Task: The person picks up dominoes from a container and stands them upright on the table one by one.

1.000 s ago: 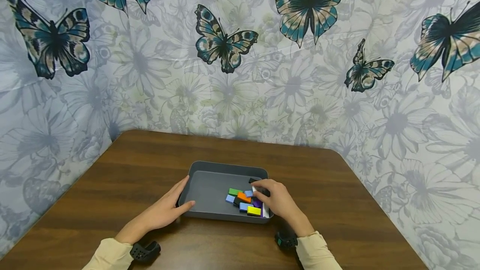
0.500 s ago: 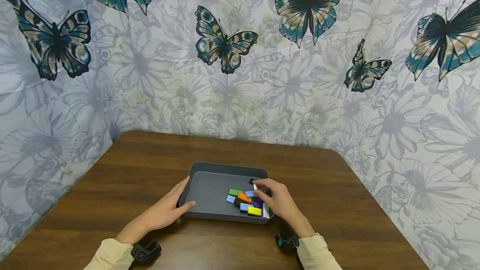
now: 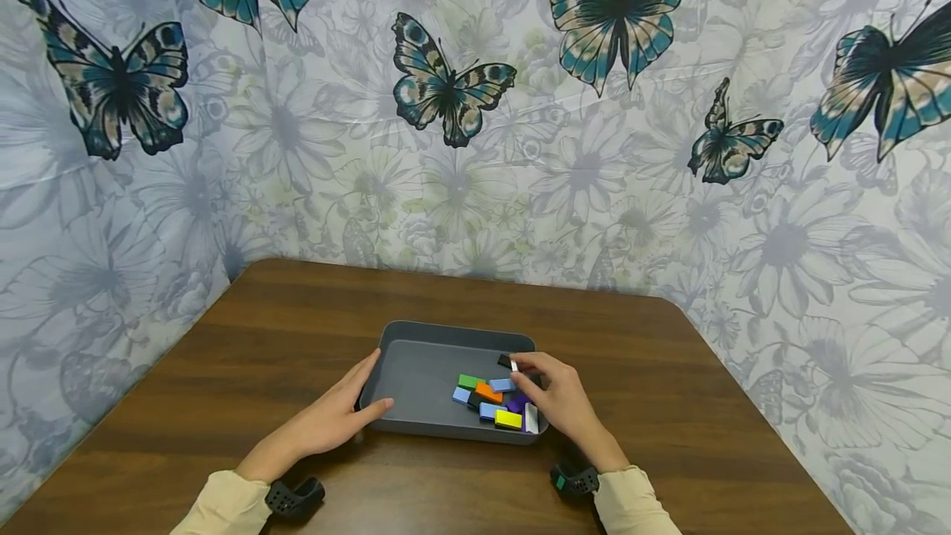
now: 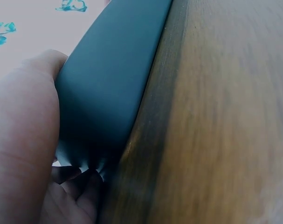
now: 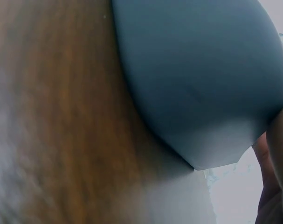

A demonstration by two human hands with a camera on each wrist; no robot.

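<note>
- Moving blocks [image 3: 488,392] about within the tray [image 3: 423,374] seems to be the step in hand, with one piece singled out from the rest.
- Right hand [image 3: 557,396]: its grip looks pinched together on a white block [image 3: 514,366] near the tray's right end; the fingertips partly cover it, so its underside cannot be told.
- Left hand [image 3: 327,418]: its grip is apart, thumb over the near rim and fingers along the left end, apparently steadying the tray on the tabletop [image 3: 312,312].
- Just beside the pinched piece lies a black block [image 3: 504,361]; a blue block [image 3: 501,385] sits nearer the person, and a yellow block [image 3: 508,419] by the near wall.
- Next move, as I judge it: keep the pinch light, place or lift the white block without knocking its neighbours, and hold the tray from sliding.
</note>
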